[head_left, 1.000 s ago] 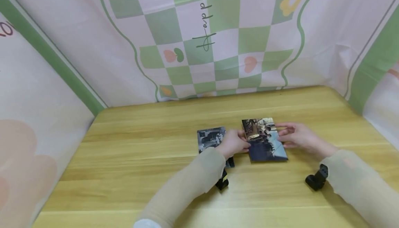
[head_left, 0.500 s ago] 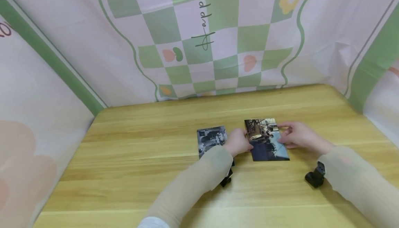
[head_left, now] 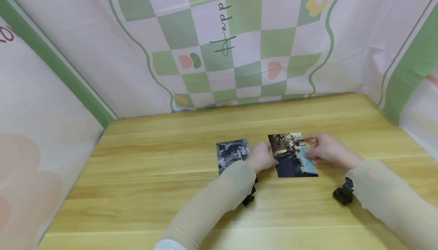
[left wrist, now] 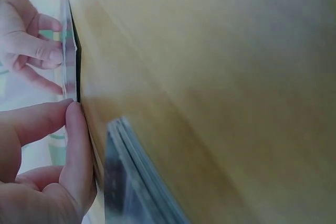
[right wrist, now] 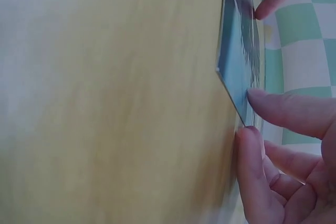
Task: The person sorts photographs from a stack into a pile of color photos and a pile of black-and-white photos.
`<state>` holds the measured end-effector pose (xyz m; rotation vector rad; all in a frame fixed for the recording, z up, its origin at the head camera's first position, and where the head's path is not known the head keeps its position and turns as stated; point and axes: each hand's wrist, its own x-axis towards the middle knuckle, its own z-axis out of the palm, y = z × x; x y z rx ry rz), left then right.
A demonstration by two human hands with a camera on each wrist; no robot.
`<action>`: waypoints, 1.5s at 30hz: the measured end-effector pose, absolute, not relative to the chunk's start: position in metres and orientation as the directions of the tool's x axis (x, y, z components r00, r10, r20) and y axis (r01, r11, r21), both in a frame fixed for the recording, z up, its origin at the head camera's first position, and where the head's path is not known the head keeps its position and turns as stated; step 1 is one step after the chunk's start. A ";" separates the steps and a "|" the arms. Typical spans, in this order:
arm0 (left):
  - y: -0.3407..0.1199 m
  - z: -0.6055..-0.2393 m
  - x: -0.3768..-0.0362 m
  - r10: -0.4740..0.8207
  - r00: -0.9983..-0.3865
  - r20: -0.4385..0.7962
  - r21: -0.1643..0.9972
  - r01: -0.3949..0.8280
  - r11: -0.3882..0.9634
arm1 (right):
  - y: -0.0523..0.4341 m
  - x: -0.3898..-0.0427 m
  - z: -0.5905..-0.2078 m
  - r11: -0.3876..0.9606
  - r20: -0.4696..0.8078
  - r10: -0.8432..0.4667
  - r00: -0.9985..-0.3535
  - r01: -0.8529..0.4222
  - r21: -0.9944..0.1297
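A colour photo [head_left: 292, 154] lies on the wooden table [head_left: 164, 159], held between both hands. My left hand [head_left: 261, 157] pinches its left edge; thumb and forefinger meet at that edge [left wrist: 72, 85] in the left wrist view. My right hand [head_left: 323, 147] grips the right edge, with a fingertip over the photo [right wrist: 239, 61] and the thumb [right wrist: 252, 166] beneath. A black-and-white photo [head_left: 232, 153] lies just left of my left hand, partly hidden by the wrist; its layered edges [left wrist: 131, 177] show close up.
Black camera mounts hang under both wrists [head_left: 249, 196] [head_left: 343, 193] just above the table. A checked pink-and-green cloth backdrop [head_left: 239, 45] walls the table at the back and on both sides. Bare wood stretches left and toward the front edge.
The colour photo has shifted slightly to the right and sits straighter between the hands. Both hands kept to its edges and hardly moved.
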<state>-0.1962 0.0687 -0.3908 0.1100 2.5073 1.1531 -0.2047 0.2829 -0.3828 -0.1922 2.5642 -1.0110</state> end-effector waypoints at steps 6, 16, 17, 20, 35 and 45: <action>0.066 -0.390 -0.194 0.223 -0.911 -0.348 0.826 -0.186 0.532 | 0.285 -0.204 -0.381 0.711 -0.292 -0.270 -0.918 0.015 -0.703; 0.064 -0.385 -0.192 0.231 -0.913 -0.336 0.863 -0.201 0.464 | 0.289 -0.205 -0.379 0.653 -0.322 -0.245 -0.915 0.089 -0.752; 0.063 -0.385 -0.192 0.234 -0.913 -0.335 0.867 -0.202 0.456 | 0.289 -0.206 -0.378 0.649 -0.317 -0.243 -0.917 0.089 -0.755; 0.062 -0.385 -0.194 0.243 -0.916 -0.319 0.886 -0.197 0.420 | 0.287 -0.206 -0.374 0.645 -0.285 -0.239 -0.928 0.068 -0.761; 0.047 -0.378 -0.200 0.280 -0.925 -0.255 0.966 -0.230 0.119 | 0.272 -0.203 -0.356 0.591 -0.225 -0.243 -0.944 0.040 -0.806; 0.022 -0.373 -0.196 0.350 -0.907 -0.233 0.972 -0.223 0.069 | 0.253 -0.198 -0.344 0.521 -0.193 -0.250 -0.949 0.036 -0.853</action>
